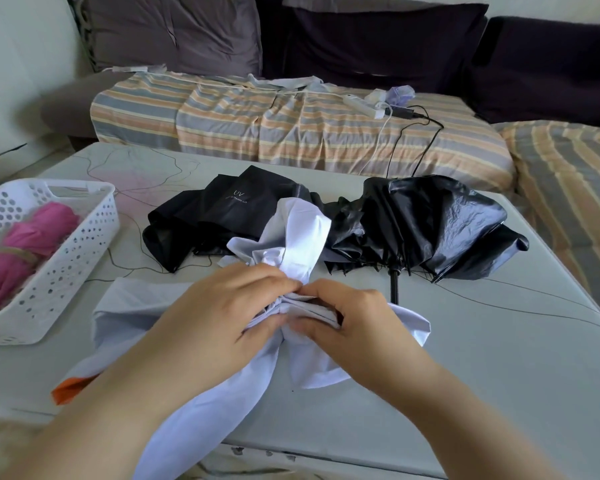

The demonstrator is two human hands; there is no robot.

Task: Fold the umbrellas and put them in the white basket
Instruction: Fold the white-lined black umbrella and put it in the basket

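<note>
Pale table (465,358) stands against a striped-covered sofa (291,133).

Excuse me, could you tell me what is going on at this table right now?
A person is folding a white umbrella on the table. The left hand and right hand both pinch its gathered fabric at the middle. A pink umbrella already lies folded in the white basket. Two black umbrellas, one matte and one glossy, lie unfolded behind.
</note>
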